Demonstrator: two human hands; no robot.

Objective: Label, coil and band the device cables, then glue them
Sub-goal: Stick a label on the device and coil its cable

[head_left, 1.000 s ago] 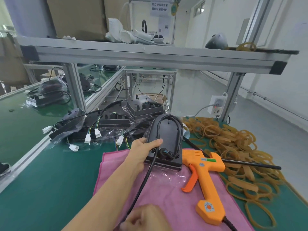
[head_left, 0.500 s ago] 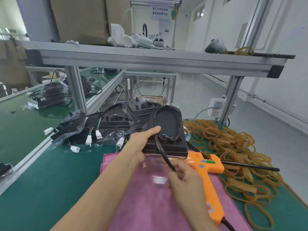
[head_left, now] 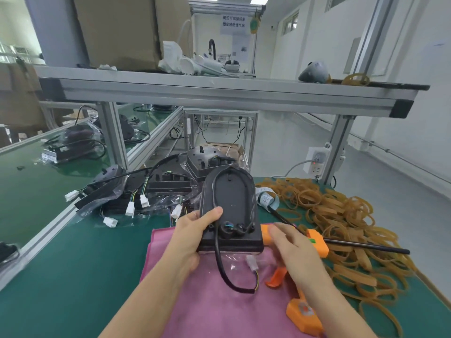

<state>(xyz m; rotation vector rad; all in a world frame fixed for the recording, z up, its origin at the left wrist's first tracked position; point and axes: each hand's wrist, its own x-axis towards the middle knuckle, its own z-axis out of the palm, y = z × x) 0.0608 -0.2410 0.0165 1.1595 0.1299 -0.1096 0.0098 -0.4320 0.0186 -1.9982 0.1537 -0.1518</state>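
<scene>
Your right hand [head_left: 296,250] has let go of the cable [head_left: 225,272], fingers relaxed over the glue gun [head_left: 302,311]; your left hand [head_left: 192,236] grips the black device [head_left: 230,206].

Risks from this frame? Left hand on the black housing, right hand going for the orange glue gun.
1. The left hand grips the black plastic device housing at one edge only, tilted up off the pink cloth; it may slip or twist under gluing pressure.
2. The loose black cable with its white connector lies next to the orange glue gun; the right hand could snag it or smear it with glue.
</scene>
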